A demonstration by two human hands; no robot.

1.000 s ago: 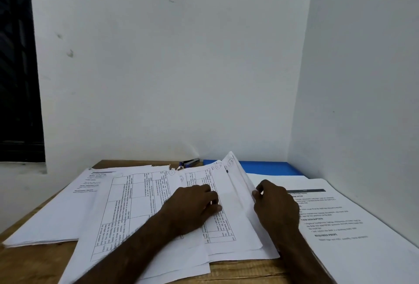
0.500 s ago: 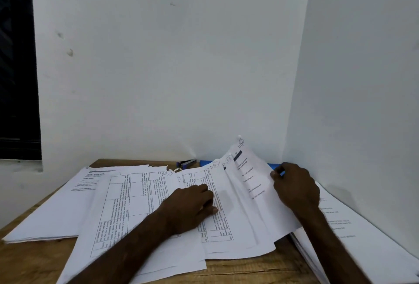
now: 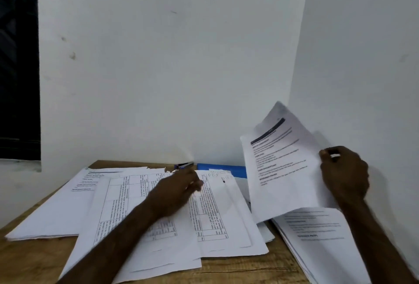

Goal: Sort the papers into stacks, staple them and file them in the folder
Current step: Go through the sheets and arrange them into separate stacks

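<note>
1. Right hand (image 3: 344, 174) pinches 1 text sheet (image 3: 283, 165) by its right edge. Its fingers (image 3: 326, 154) are clamped on the paper, and the sheet is held tilted above the counter (image 3: 238, 270), near the side wall.
2. Left hand (image 3: 176, 190) rests on the middle pile (image 3: 140, 211) of table-printed papers. It is blurred, but the fingers look relaxed and grip nothing.
3. Step, as I judge it: sorting. The sheet's text layout looks like the right stack (image 3: 317, 233) just below it, so it likely goes there.
4. To do it well: lower the sheet flat, square its corners with the stack, and press the middle pile so nothing slides.
5. Left stack (image 3: 56, 211) lies well apart.
6. Blue folder (image 3: 222, 168) and stapler (image 3: 184, 165) sit at the back wall. Stapling and filing are not yet done.
</note>
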